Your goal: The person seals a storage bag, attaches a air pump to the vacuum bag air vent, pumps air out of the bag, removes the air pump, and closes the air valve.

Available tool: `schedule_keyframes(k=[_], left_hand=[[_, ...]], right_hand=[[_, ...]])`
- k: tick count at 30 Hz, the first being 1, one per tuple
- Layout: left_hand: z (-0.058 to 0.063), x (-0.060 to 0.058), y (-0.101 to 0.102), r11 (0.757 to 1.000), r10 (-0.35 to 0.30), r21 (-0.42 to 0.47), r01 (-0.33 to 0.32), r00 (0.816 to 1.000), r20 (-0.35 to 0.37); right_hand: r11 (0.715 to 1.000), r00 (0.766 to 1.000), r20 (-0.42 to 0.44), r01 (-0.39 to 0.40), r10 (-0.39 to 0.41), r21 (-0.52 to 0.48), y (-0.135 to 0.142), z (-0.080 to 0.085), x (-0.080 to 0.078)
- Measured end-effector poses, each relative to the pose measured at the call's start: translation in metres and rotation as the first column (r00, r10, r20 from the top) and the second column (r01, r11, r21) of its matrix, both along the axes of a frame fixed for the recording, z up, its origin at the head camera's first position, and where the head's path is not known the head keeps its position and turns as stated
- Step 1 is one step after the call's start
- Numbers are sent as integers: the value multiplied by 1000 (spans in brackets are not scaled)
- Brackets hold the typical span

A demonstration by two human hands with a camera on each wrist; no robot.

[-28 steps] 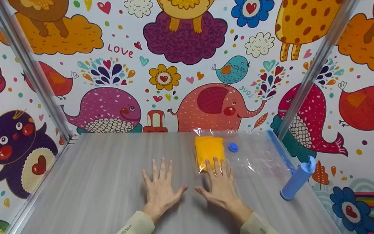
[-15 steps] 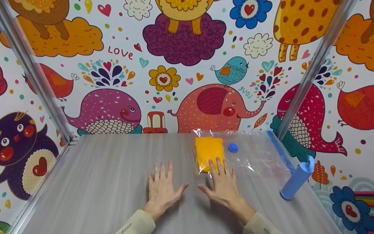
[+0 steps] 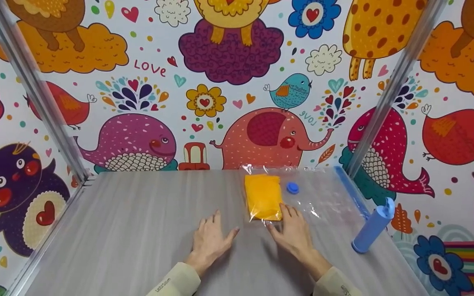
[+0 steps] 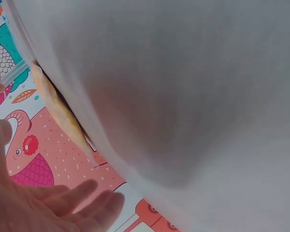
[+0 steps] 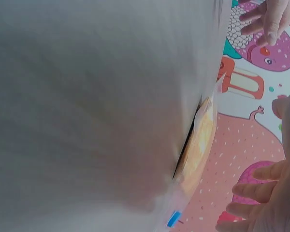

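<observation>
I note left hand loosely spread, empty, left of clear bag. Yellow bundle lies in bag's left end; right hand, relaxed, empty, hovers at bag's near edge. Light, flat contact probably avoids creasing.

We see the left hand less splayed than before, its fingers drawn in and bent — the index straightest, the right hand shifted rightward from over the yellow bundle to its near right corner — fingers closer together, more of the bundle uncovered to us.
</observation>
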State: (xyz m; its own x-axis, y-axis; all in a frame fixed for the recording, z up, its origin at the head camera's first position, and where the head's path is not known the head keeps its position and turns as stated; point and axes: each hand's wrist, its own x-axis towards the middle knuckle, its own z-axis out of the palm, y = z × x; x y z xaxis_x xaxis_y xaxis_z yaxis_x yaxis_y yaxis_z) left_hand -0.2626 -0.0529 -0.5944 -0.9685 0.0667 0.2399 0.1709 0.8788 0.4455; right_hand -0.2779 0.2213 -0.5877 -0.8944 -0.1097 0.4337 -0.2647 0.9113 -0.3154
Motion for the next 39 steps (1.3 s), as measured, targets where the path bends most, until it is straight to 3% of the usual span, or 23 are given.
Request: schedule_keyframes(k=[3,18,28,34,39], left_hand=[[1,-2,1,1000,-1,19,1,1000,6],[3,-22,14,994,-22,105,18,999,44],[4,-38,25,987,-2,157,-25,986,167],[3,-48,33,986,10,164,-39,985,170],[3,-58,41,985,18,168,-50,982,186]], right_hand=[[1000,1000,-28,2,-2,-7,7,0,-4],[984,991,96,101,-88,-144,40,8,-19],[965,958,221,220,-186,-144,62,11,-35],[965,941,254,252,-225,-78,73,4,-43],[959,906,349,278,-241,-59,79,-1,-47]])
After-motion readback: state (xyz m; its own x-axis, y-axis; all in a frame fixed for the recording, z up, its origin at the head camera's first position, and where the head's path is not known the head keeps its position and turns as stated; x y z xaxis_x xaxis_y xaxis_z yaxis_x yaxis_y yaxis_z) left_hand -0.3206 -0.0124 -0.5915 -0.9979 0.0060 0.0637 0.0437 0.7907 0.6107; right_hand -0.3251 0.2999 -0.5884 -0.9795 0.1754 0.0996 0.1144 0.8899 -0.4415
